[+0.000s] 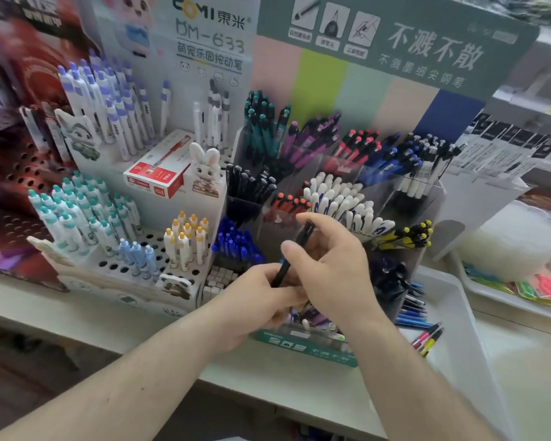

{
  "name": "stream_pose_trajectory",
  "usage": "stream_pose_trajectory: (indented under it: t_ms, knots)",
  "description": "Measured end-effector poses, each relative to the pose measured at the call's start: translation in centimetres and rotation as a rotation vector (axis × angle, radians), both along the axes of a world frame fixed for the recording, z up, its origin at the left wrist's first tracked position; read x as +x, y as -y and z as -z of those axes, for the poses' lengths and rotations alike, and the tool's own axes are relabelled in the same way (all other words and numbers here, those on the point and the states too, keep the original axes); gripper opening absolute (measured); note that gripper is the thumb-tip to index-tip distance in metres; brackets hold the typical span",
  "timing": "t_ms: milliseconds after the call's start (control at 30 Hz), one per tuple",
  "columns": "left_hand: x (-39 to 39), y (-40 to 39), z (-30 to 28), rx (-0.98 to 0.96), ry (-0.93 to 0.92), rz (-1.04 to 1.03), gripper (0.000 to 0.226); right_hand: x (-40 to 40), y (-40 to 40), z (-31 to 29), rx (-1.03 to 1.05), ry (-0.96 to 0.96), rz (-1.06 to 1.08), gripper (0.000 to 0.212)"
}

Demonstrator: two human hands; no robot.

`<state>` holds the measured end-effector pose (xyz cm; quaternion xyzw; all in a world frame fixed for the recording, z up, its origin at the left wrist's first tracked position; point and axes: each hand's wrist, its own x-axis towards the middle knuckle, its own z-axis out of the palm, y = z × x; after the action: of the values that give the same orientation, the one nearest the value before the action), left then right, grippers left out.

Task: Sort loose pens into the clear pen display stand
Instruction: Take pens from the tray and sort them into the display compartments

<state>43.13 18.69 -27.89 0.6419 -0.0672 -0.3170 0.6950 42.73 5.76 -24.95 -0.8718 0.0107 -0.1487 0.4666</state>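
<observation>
Fingers of both the left hand [261, 291] and right hand [328, 265] pinched one slim black pen [291, 259] before the clear plastic pen display stand [341, 173]; lowering it upright into the matching black compartment seemed best.

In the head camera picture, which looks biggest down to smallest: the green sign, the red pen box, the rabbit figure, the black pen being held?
1. green sign
2. red pen box
3. rabbit figure and black pen: too alike to rank, and the pen is nearer the camera.
</observation>
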Motion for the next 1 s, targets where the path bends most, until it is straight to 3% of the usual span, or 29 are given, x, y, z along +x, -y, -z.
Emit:
stream_pose_trajectory:
  t_ms: [200, 400, 567, 767, 1000]
  knots:
    - [1.3, -3.2, -0.1, -0.199, -0.119, -0.235, 0.025, 1.6, 0.7, -0.7, 0.438, 0.026, 0.204, 0.030]
    - [2.1, -5.1, 0.1, -0.487, -0.156, -0.374, 0.019, 2.8, 0.0, 0.0, 0.598, 0.003, 0.267, 0.016]
    - [2.6, -6.3, 0.5, -0.571, -0.163, -0.394, 0.023, 2.8, -1.5, -0.6, 0.576, 0.110, 0.240, 0.016]
    - [2.9, -7.6, 0.7, -0.516, -0.148, -0.358, 0.030, 4.6, -2.1, -3.6, 0.589, 0.427, 0.370, 0.017]
    - [2.9, -9.0, 1.5, -0.488, -0.161, -0.195, 0.046, 8.2, -2.9, -3.9, 0.188, 0.655, 0.418, 0.026]
